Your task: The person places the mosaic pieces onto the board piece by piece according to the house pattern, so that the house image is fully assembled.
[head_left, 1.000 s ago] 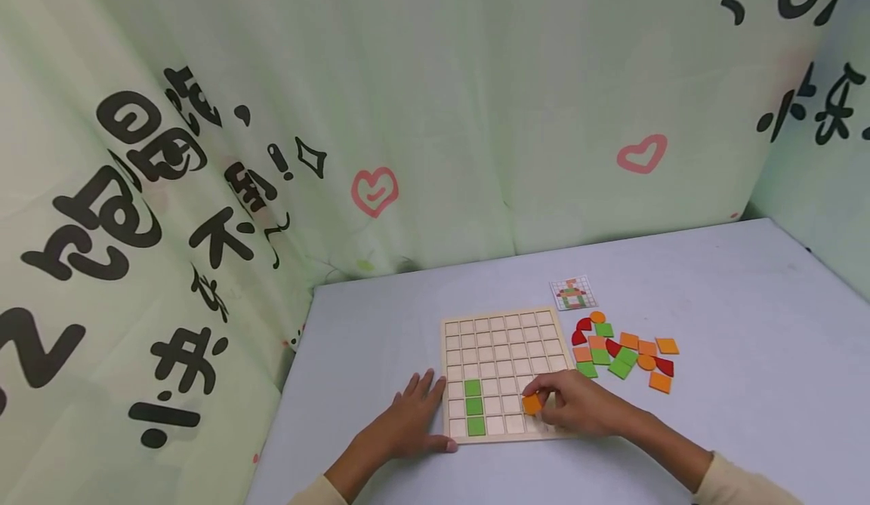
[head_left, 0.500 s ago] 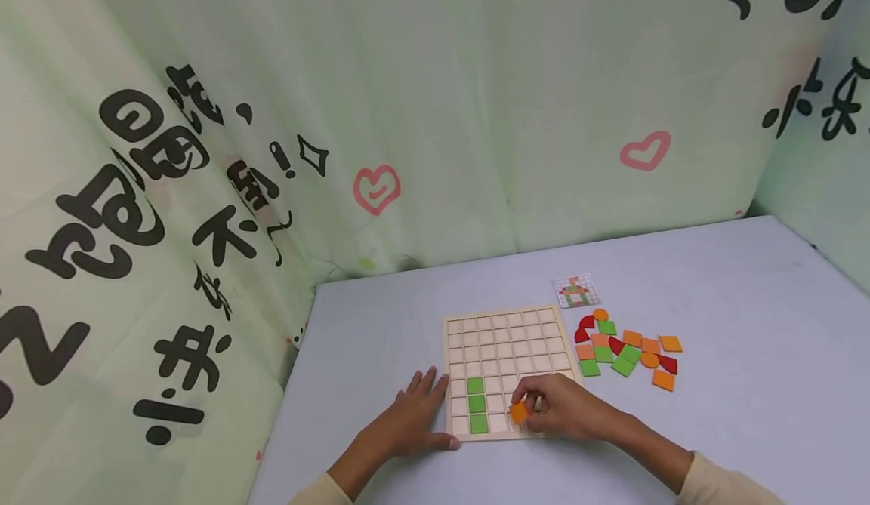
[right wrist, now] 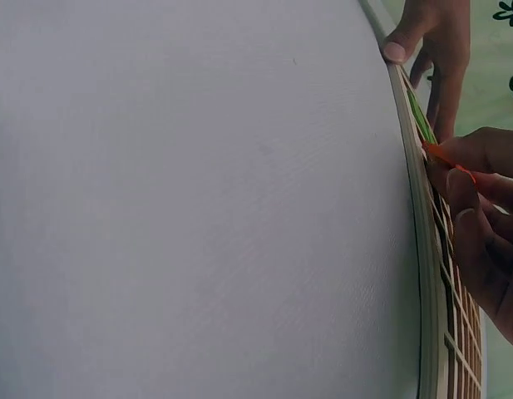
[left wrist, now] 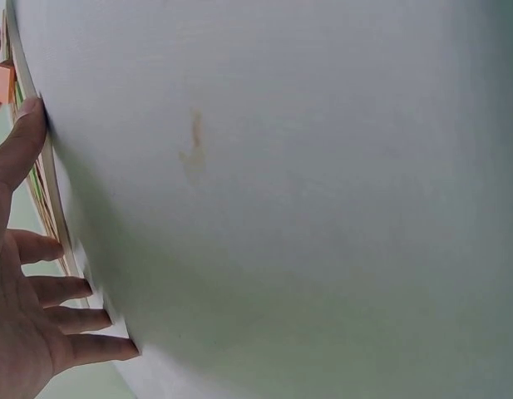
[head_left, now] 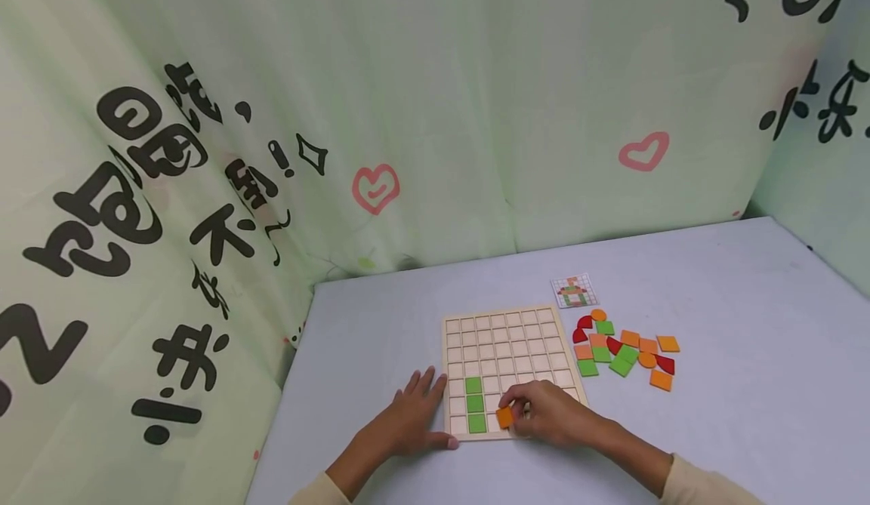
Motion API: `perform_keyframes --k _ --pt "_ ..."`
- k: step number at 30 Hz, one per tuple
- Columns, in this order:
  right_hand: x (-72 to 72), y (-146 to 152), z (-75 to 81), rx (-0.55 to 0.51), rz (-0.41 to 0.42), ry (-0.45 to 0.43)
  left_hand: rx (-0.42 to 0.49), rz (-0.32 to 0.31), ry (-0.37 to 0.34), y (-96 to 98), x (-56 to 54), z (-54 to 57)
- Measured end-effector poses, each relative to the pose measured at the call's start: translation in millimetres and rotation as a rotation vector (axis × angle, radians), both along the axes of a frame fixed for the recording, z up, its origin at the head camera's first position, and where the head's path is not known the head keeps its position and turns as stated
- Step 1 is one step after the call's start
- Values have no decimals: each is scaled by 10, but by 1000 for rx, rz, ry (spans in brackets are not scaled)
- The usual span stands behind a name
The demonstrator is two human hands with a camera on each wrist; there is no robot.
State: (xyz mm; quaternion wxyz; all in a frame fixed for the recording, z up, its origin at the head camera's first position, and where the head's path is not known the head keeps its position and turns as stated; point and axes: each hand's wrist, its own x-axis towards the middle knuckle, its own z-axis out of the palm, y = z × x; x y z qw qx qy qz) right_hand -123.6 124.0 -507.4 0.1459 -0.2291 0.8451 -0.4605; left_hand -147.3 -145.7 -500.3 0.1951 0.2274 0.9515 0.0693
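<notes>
A wooden grid board (head_left: 499, 315) lies on the table, with a column of three green square tiles (head_left: 474, 404) in its lower left cells. My right hand (head_left: 552, 412) pinches an orange square tile (head_left: 504, 417) between thumb and fingers, low over the board's front row and a little right of the green column. In the right wrist view the orange tile (right wrist: 439, 154) sits tilted at the fingertips. My left hand (head_left: 411, 420) rests at the board's left edge with fingers spread, its thumb at the front left corner; the left wrist view shows the same hand (left wrist: 27, 307) along the rim.
Right of the board lies a loose group of green square tiles (head_left: 620, 367), orange square tiles (head_left: 661, 380), red curved pieces (head_left: 579, 336) and orange round pieces (head_left: 598, 315). A pattern card (head_left: 574, 291) lies behind them. A printed curtain (head_left: 476, 112) hangs along the table's back edge.
My right hand has moved left across the front of the board, carrying the orange tile closer to the green column. The left hand has stayed at the board's edge.
</notes>
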Motion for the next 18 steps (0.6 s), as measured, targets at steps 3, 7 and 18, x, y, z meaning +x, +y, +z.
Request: perform_keyframes --k 3,7,18 --pt "1 -34 -14 9 -3 15 -5 4 1 3 0 -2" --pt "-3 -82 -38 51 -21 52 -10 14 2 -2 6 -16" --pt "6 -185 -13 181 -57 116 -13 -11 24 -11 -12 -34"
